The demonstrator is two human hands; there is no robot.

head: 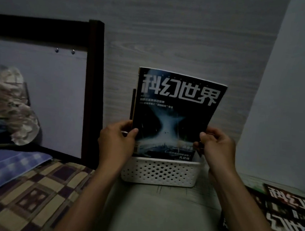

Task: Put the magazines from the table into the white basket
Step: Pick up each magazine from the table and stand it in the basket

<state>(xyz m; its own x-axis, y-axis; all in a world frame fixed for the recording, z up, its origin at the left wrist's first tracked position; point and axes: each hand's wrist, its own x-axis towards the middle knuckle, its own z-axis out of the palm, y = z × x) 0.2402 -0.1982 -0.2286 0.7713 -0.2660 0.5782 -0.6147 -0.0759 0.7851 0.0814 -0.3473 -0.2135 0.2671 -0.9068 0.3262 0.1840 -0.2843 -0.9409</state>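
A dark magazine (174,110) with large white characters on its cover stands upright in the white perforated basket (159,172), its lower edge inside the rim. My left hand (117,141) grips its left edge with the thumb on the cover. My right hand (217,146) pinches its right edge. The edge of another magazine (132,104) shows just behind the left side of the front one. More magazines (287,210) lie spread flat at the lower right.
The basket stands on a grey surface (158,213) against a wood-grain wall (172,43). A dark bed frame post (93,91) and a bed with a checked cover (30,193) lie to the left. A pale wall (292,109) rises at the right.
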